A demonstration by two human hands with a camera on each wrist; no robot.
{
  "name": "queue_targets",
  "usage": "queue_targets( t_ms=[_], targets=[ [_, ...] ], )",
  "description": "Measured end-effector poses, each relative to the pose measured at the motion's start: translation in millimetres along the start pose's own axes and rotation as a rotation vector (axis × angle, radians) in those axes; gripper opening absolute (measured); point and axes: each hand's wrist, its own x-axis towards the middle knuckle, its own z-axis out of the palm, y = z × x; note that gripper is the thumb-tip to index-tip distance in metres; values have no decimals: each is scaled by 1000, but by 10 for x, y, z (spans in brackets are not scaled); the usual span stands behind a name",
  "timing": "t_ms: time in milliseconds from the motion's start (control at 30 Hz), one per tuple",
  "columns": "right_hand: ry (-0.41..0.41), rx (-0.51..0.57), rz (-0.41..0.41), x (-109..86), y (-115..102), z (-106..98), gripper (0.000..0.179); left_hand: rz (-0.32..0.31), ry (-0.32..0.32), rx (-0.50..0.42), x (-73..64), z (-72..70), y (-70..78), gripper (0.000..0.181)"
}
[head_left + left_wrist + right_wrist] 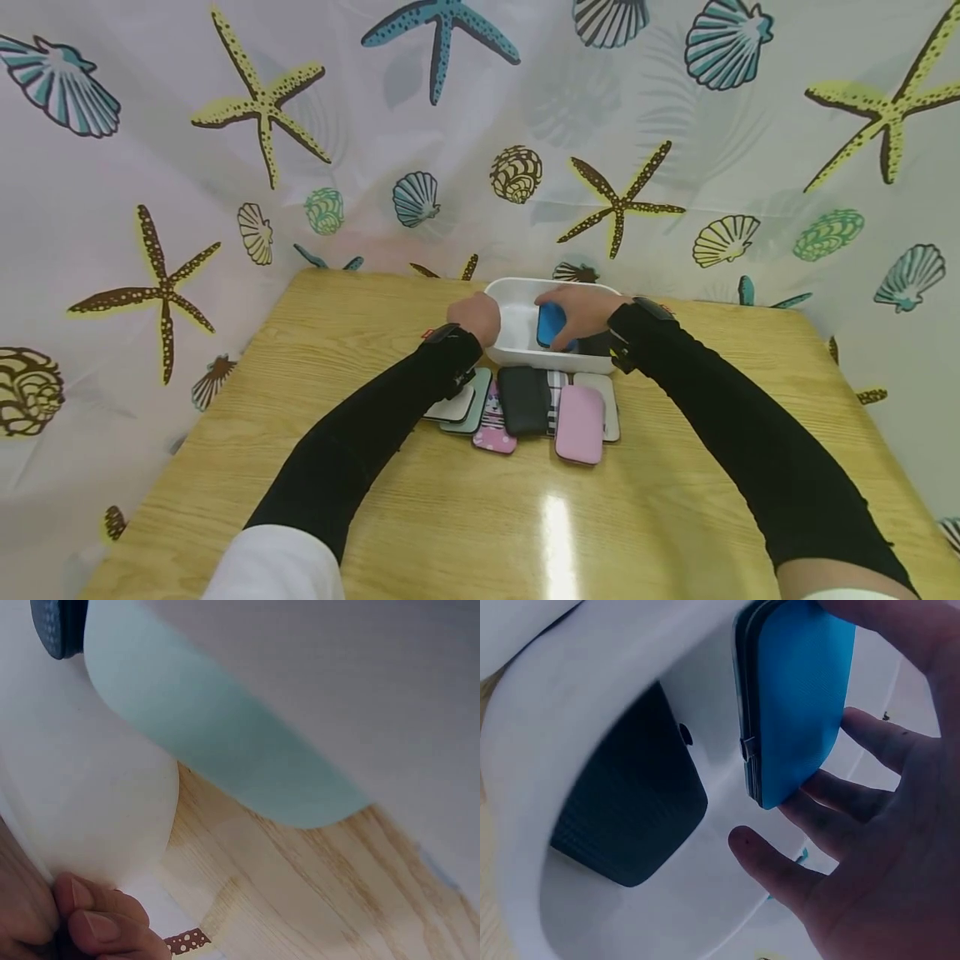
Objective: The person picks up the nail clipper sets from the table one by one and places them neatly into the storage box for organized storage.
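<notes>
My right hand [588,308] is inside the white tub [516,357] and pinches a flat blue case [802,697] between thumb and fingers. This case has a dark edge with a small clasp and stands tilted on end. Beside it in the tub leans a dark case [641,795], also with a clasp. My left hand [476,318] grips the tub's left end, its fingers [109,919] curled at the rim in the left wrist view.
In front of the tub, several flat cases lie partly overlapping: white [452,408], mint [482,390], pink patterned [495,435], black [523,402], striped [556,387], plain pink [579,425] and cream [611,412]. A shell-patterned cloth [450,150] hangs behind the wooden table [450,517].
</notes>
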Motion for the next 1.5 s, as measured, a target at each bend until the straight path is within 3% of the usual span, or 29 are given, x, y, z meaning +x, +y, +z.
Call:
queue_targets(
  t_ms=[633,1167,1500],
  targets=[
    [-118,-33,-43,180,87,231,70,-4,1,12,-32,25,45,30],
    [-111,-92,-41,223,70,233,55,4,7,-15,-107,-38,12,28],
    [-99,-76,-51,163,74,231,55,9,-5,-10,-70,-39,15,27]
  ],
)
